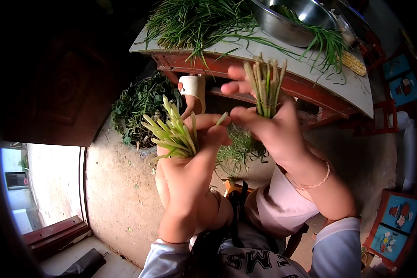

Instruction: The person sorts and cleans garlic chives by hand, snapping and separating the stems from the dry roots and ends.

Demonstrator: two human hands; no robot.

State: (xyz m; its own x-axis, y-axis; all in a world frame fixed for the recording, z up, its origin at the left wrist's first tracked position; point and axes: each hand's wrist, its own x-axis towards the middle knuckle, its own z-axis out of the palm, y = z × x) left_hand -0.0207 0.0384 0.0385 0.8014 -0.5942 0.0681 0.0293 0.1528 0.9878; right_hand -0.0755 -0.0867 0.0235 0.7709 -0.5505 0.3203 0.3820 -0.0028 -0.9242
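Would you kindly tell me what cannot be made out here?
In the head view:
- Pale stems: gripped part, hidden by left hand.
- Brown stems: gripped part, hidden by right hand.
- Bowl: far rim, cut off by top edge.
- Door: upper part, lost in shadow.

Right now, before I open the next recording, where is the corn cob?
In the head view it is at the upper right: the corn cob lies by the tabletop's right edge, just right of the long green leaves beside the metal bowl.
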